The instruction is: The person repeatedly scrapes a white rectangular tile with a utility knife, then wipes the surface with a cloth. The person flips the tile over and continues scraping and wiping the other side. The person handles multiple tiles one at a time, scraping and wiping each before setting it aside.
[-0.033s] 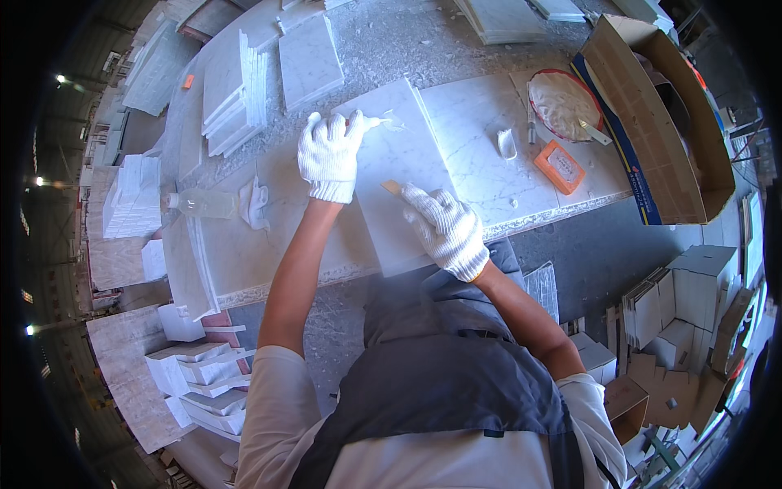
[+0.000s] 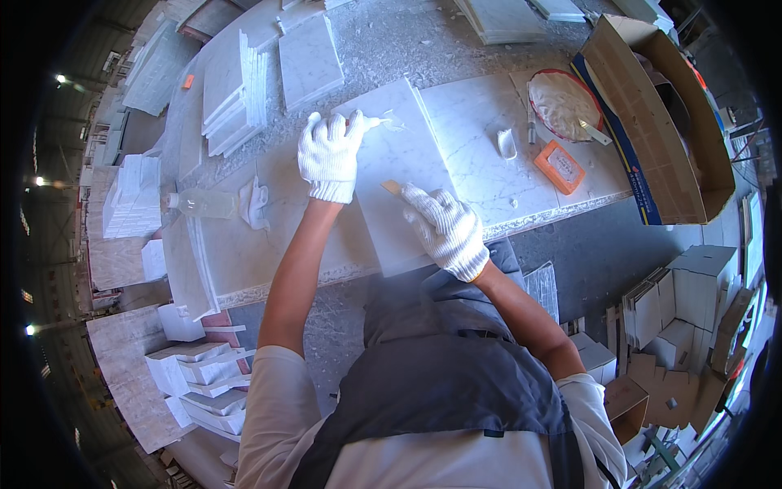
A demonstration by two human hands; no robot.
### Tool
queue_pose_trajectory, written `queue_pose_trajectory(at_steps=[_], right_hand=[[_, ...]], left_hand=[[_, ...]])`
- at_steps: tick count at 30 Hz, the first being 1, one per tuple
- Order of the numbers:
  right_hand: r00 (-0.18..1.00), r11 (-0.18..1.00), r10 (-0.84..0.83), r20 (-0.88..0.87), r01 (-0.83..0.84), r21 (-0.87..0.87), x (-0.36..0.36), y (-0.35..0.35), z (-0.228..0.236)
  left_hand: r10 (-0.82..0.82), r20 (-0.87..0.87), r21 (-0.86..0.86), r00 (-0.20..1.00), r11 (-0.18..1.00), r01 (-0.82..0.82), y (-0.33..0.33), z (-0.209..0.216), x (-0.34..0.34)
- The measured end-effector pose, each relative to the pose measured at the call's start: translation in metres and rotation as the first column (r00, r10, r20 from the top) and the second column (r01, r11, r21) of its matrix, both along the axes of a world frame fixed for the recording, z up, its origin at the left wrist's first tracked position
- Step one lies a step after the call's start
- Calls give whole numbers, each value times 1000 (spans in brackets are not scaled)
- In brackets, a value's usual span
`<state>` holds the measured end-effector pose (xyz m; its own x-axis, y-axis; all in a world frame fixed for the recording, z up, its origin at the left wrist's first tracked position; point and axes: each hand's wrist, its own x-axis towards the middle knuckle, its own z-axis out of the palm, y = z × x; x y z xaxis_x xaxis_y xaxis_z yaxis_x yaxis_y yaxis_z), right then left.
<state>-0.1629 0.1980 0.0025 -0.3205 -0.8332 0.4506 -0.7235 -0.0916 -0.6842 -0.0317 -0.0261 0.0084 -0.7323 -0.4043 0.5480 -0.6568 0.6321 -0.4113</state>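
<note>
A pale grey-veined marble slab (image 2: 399, 163) lies in front of me on the bench, overlapping another slab to its right. My left hand (image 2: 330, 155), in a white knitted glove, is over its left edge with the fingers curled. A bit of red and a white tip show at those fingertips, beside a smear of white paste (image 2: 395, 124); what they hold is mostly hidden. My right hand (image 2: 446, 230), gloved too, is closed over the slab's near right part. From its fingers sticks a small flat tan piece (image 2: 392, 187), its other end covered by the glove.
On the right are a red-rimmed bowl of white paste (image 2: 562, 102) with a putty knife (image 2: 596, 132), an orange block (image 2: 560, 167) and an open cardboard box (image 2: 660, 130). To the left lie a clear bottle (image 2: 204, 203), a crumpled white cloth (image 2: 254, 205) and stacked slabs (image 2: 232, 94).
</note>
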Motion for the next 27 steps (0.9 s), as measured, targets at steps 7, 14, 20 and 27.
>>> queue_pose_trajectory(at_steps=[7, 14, 20, 27], right_hand=[[1000, 1000, -4, -5, 4, 13, 1, 0, 0], [1000, 1000, -5, 2, 5, 5, 1, 0, 1], [1000, 1000, 1, 3, -1, 7, 1, 0, 0], [1000, 1000, -2, 11, 2, 6, 0, 1, -2]], left_hand=[[19, 17, 18, 1000, 1000, -19, 3, 2, -2], [14, 15, 15, 1000, 1000, -14, 4, 2, 0], [25, 19, 25, 999, 999, -25, 4, 2, 1], [47, 15, 31, 999, 998, -48, 5, 1, 0]])
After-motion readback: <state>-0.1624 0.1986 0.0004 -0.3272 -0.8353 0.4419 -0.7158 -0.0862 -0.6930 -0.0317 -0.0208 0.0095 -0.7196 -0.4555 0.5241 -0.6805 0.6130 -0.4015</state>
